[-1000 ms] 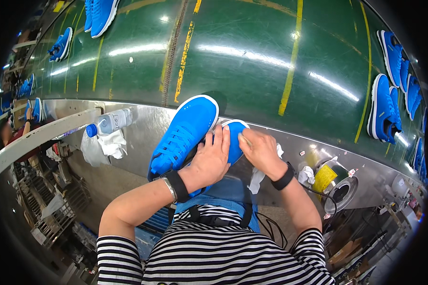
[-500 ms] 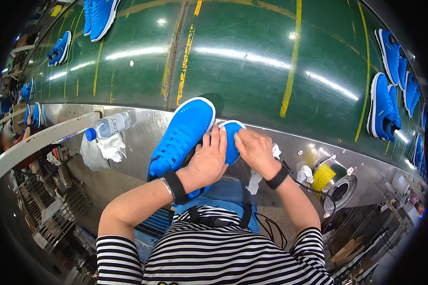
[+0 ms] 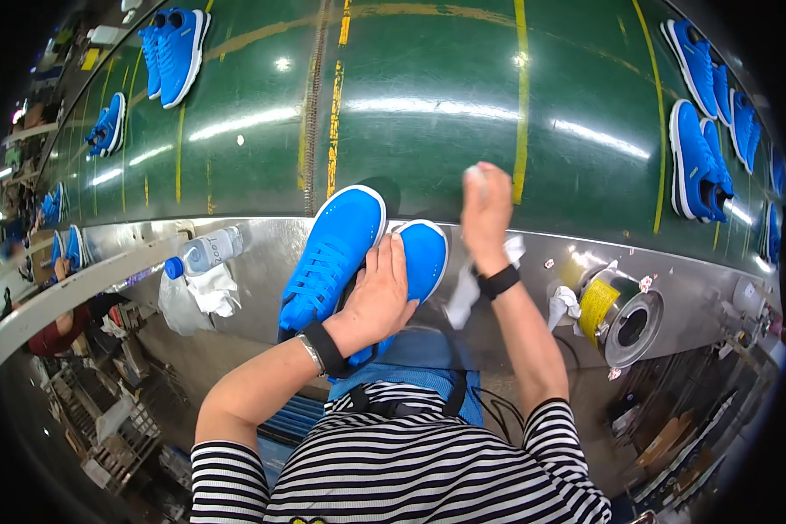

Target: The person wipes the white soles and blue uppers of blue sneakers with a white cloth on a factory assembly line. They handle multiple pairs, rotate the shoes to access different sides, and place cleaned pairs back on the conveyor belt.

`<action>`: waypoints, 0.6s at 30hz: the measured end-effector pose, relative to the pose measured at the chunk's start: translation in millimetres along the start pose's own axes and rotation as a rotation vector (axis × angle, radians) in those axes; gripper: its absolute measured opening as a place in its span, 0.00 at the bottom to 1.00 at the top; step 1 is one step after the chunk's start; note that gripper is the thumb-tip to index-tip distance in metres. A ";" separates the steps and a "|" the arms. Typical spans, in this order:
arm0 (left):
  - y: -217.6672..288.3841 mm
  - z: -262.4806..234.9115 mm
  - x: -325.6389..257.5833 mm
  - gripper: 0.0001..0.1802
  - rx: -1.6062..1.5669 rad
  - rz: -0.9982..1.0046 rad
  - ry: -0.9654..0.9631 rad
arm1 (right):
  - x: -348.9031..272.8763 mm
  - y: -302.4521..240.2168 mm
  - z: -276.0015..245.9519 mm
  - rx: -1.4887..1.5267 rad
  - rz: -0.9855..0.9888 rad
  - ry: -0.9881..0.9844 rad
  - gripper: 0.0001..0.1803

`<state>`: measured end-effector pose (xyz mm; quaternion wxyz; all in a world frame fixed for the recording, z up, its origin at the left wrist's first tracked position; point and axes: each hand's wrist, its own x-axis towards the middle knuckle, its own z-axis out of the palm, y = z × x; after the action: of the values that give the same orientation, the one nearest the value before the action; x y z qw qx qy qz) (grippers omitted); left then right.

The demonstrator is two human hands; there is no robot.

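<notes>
Two blue sneakers with white soles sit side by side at the near edge of the belt. The left sneaker [image 3: 327, 249] points away and shows its laces. My left hand [image 3: 377, 293] lies over the right sneaker [image 3: 428, 253], holding it with the fingers along its upper; its laces and heel are mostly hidden. My right hand [image 3: 486, 210] is raised over the belt, apart from the shoes, its fingers curled closed. Something small and whitish shows at its fingertips, too blurred to name. Below that wrist, a white cloth or tissue [image 3: 463, 299] hangs at the metal ledge.
A green belt [image 3: 419, 157] carries blue sneakers [image 3: 695, 162] at right and more pairs [image 3: 176, 57] at left. On the metal ledge [image 3: 533, 297] are a blue-capped bottle [image 3: 205, 251], white tissues [image 3: 212, 288] and a round metal container [image 3: 620, 319] with a yellow label.
My right hand has left the right sneaker's toe, moving up and right over the belt. My left hand stays on that sneaker. The belt's sneakers sit slightly differently in view.
</notes>
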<state>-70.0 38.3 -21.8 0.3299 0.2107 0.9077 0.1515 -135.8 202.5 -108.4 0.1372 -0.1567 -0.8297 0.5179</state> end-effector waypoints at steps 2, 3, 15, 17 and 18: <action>-1.1 0.7 -0.2 0.50 0.013 -0.007 -0.003 | -4.1 -23.3 -13.8 0.156 -0.043 -0.062 0.08; -1.8 2.3 0.2 0.51 0.016 0.014 0.006 | -20.2 -28.3 -14.3 0.237 -0.103 -0.236 0.09; -4.8 8.0 -2.7 0.51 0.051 0.066 0.076 | -5.2 21.2 -66.0 -0.325 -0.193 -0.566 0.09; -4.3 6.3 1.5 0.51 0.035 0.085 0.095 | -4.8 17.1 -69.8 -0.399 -0.182 -0.600 0.09; -3.8 6.5 1.7 0.51 0.027 0.093 0.098 | -7.4 14.9 -71.8 -0.435 -0.169 -0.620 0.09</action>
<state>-67.9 36.7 -29.0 0.2747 0.2492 0.9140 0.1647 -99.3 264.4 -91.8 -0.1141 0.0509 -0.9323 0.3395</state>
